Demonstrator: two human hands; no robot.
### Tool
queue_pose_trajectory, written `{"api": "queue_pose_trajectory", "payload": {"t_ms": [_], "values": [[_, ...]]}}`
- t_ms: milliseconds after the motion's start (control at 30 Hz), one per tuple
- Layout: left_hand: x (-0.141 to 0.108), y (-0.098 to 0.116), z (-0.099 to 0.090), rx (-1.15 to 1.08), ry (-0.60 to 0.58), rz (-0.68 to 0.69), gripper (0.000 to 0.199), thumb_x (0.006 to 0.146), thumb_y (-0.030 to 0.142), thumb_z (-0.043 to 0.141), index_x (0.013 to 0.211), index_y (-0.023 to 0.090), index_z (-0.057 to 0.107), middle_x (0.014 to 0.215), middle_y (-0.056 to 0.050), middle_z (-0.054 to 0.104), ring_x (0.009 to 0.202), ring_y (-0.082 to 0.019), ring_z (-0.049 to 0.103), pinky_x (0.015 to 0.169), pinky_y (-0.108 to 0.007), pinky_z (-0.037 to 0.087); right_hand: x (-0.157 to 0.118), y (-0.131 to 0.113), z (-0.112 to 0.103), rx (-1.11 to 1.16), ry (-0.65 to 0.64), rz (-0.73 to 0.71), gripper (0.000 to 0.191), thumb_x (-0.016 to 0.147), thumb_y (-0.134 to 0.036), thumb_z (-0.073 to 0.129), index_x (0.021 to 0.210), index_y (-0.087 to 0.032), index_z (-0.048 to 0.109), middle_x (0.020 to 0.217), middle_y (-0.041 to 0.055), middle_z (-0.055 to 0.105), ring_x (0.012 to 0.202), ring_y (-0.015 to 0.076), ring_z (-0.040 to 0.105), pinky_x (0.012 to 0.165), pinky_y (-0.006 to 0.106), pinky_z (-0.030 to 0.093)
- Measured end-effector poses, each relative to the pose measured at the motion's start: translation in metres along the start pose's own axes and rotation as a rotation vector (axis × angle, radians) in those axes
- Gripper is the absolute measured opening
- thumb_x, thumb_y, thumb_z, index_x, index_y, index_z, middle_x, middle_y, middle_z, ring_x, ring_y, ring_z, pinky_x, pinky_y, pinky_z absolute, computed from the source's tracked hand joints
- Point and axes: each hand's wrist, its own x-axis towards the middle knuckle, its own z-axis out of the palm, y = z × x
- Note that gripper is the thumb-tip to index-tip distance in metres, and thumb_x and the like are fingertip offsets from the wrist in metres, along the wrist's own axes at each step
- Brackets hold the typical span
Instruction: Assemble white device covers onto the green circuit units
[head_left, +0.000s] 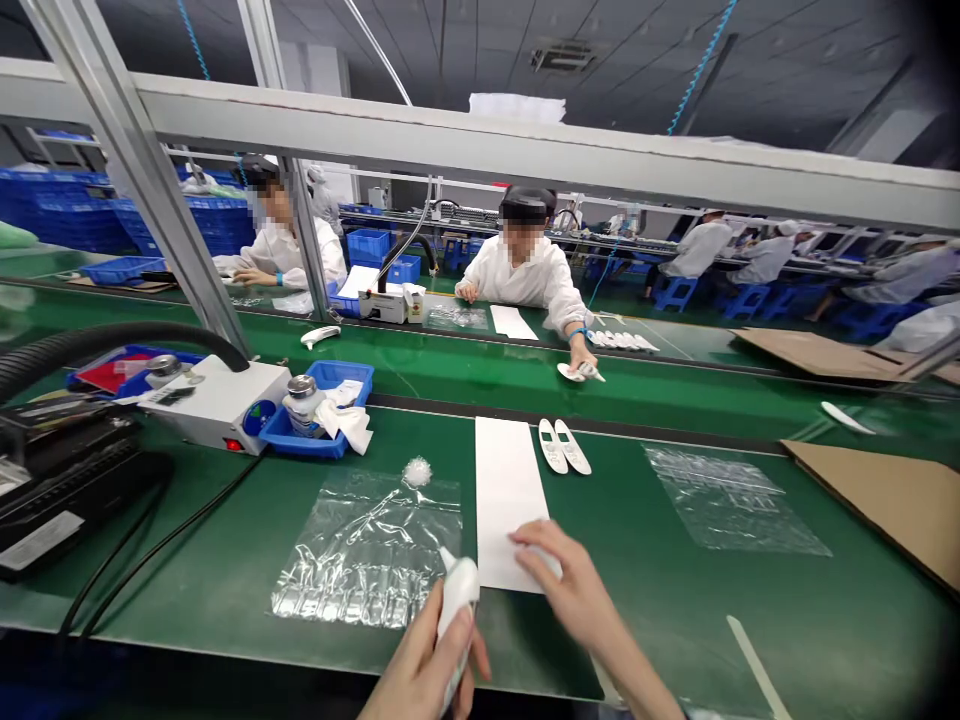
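A: Item one, left hand (424, 668)?
B: Bottom edge of the view, fingers curled tight around a white plastic device (456, 600), held upright, its narrow tip pointing up and away over the near edge of the green bench (225, 570).

A: Right hand (566, 585)?
B: Just beside it, fingers loosely together and bent, fingertips (525, 540) resting on the near end of a white paper strip (506, 490). Whether they pinch anything small there, I cannot tell.

A: Adjacent stock?
B: One crinkled clear plastic bag (371, 550), flat, left of the strip, touching it or nearly so. A small white fluffy ball (417, 470) at the bag's far edge. Two white oval shells (564, 447), side by side, just past the strip's far right corner. A second clear bag (731, 500), well apart to the right. Brown cardboard (885, 500) at far right.

A: Left side?
B: Blue tray (296, 432) holding a small jar and white cloth; white box unit (217, 400) with black hose.

A: Others present?
B: A person in white (529, 275) across the belt, one hand on a white part.
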Motion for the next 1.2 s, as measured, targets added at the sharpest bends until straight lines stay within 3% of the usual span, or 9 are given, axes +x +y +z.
{"api": "queue_pose_trajectory", "payload": {"t_ms": [33, 133, 233, 333, 567, 733, 1000, 1200], "values": [[0.009, 0.007, 0.007, -0.018, -0.004, 0.062, 0.049, 0.079, 0.057, 0.061, 0.109, 0.018, 0.062, 0.076, -0.005, 0.065, 0.053, -0.014, 0.056, 0.056, -0.028, 0.048, 0.011, 0.011, -0.013, -0.087, 0.035, -0.028, 0.018, 0.084, -0.034, 0.062, 0.089, -0.022, 0.075, 0.088, 0.0077, 0.066, 0.088, 0.0255, 0.058, 0.084, 0.038, 0.042], [0.038, 0.015, 0.023, -0.110, 0.092, 0.139, 0.044, 0.075, 0.056, 0.067, 0.093, 0.016, 0.065, 0.083, -0.007, 0.065, 0.080, -0.023, 0.064, 0.077, -0.034, 0.052, 0.034, 0.041, -0.034, -0.233, -0.006, -0.024, 0.015, 0.080, -0.025, 0.060, 0.086, -0.021, 0.073, 0.083, 0.0046, 0.059, 0.078, 0.0212, 0.055, 0.074, 0.034, 0.044], [0.062, 0.006, 0.029, -0.023, 0.148, 0.192, 0.045, 0.073, 0.059, 0.067, 0.082, 0.016, 0.066, 0.082, -0.009, 0.065, 0.088, -0.025, 0.061, 0.086, -0.034, 0.047, 0.040, 0.053, -0.032, -0.267, -0.052, -0.016, 0.011, 0.078, -0.021, 0.060, 0.079, -0.020, 0.071, 0.079, 0.0029, 0.058, 0.078, 0.0203, 0.055, 0.074, 0.032, 0.043], [0.075, -0.006, 0.029, 0.028, 0.173, 0.206, 0.047, 0.073, 0.061, 0.065, 0.085, 0.016, 0.066, 0.080, -0.009, 0.065, 0.088, -0.026, 0.060, 0.087, -0.035, 0.044, 0.040, 0.052, -0.023, -0.317, -0.053, 0.001, 0.008, 0.077, -0.018, 0.059, 0.074, -0.020, 0.066, 0.078, 0.0020, 0.059, 0.081, 0.0208, 0.054, 0.076, 0.033, 0.040], [0.074, -0.007, 0.030, -0.019, 0.178, 0.152, 0.053, 0.073, 0.060, 0.066, 0.100, 0.015, 0.064, 0.091, -0.012, 0.067, 0.098, -0.030, 0.063, 0.093, -0.039, 0.045, 0.037, 0.049, -0.015, -0.408, -0.026, 0.011, 0.011, 0.081, -0.014, 0.052, 0.073, -0.021, 0.057, 0.081, 0.0017, 0.057, 0.083, 0.0217, 0.050, 0.077, 0.036, 0.031], [0.074, -0.007, 0.030, 0.017, 0.166, 0.156, 0.054, 0.076, 0.059, 0.064, 0.105, 0.013, 0.061, 0.096, -0.015, 0.067, 0.103, -0.031, 0.063, 0.096, -0.042, 0.044, 0.037, 0.047, -0.022, -0.362, -0.088, 0.003, 0.011, 0.083, -0.019, 0.053, 0.080, -0.022, 0.063, 0.083, 0.0017, 0.060, 0.084, 0.0208, 0.053, 0.078, 0.035, 0.033], [0.079, -0.017, 0.024, 0.072, 0.137, 0.173, 0.056, 0.080, 0.059, 0.058, 0.111, 0.013, 0.058, 0.098, -0.014, 0.068, 0.101, -0.029, 0.064, 0.096, -0.041, 0.045, 0.043, 0.054, -0.019, -0.307, -0.058, 0.047, 0.008, 0.075, -0.018, 0.055, 0.068, -0.021, 0.058, 0.078, 0.0010, 0.056, 0.081, 0.0207, 0.052, 0.077, 0.034, 0.034], [0.078, -0.016, 0.024, 0.027, 0.133, 0.199, 0.053, 0.079, 0.063, 0.057, 0.097, 0.013, 0.062, 0.087, -0.010, 0.068, 0.094, -0.026, 0.066, 0.090, -0.038, 0.049, 0.042, 0.047, -0.030, -0.141, 0.011, 0.075, 0.024, 0.083, -0.042, 0.047, 0.070, -0.022, 0.045, 0.066, -0.0026, 0.044, 0.061, 0.0158, 0.042, 0.060, 0.028, 0.035]]}}
